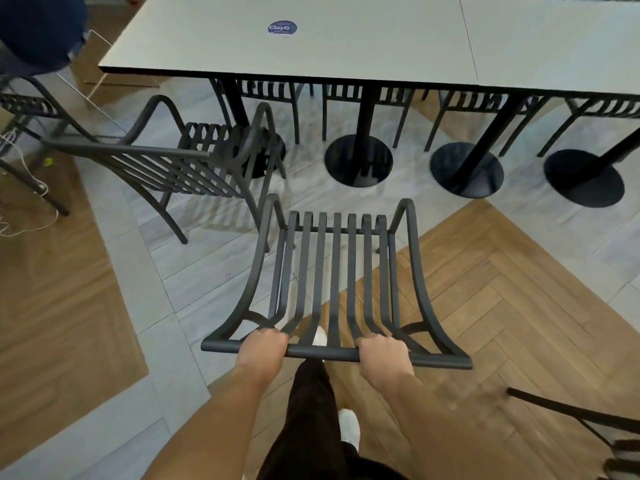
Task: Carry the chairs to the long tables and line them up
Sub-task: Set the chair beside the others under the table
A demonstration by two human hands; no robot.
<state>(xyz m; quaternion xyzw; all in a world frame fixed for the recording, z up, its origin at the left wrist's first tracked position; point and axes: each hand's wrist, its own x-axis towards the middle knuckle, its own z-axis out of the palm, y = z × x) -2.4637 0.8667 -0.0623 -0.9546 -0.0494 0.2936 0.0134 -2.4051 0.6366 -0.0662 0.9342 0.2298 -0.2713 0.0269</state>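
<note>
A black slatted metal chair (334, 271) is right in front of me, its seat facing the long grey table (346, 39). My left hand (264, 348) and my right hand (384, 355) both grip the top rail of its backrest, fingers curled over the bar. A second black slatted chair (180, 161) stands to the left, its front tucked under the table's near-left corner. Whether the chair I hold touches the floor is not clear.
Round black pedestal bases (358, 160) stand under the table, and more black chairs (478, 102) line its far side. Another chair (24, 109) and a white cable (31, 202) are at far left. A chair part (571, 414) shows at lower right.
</note>
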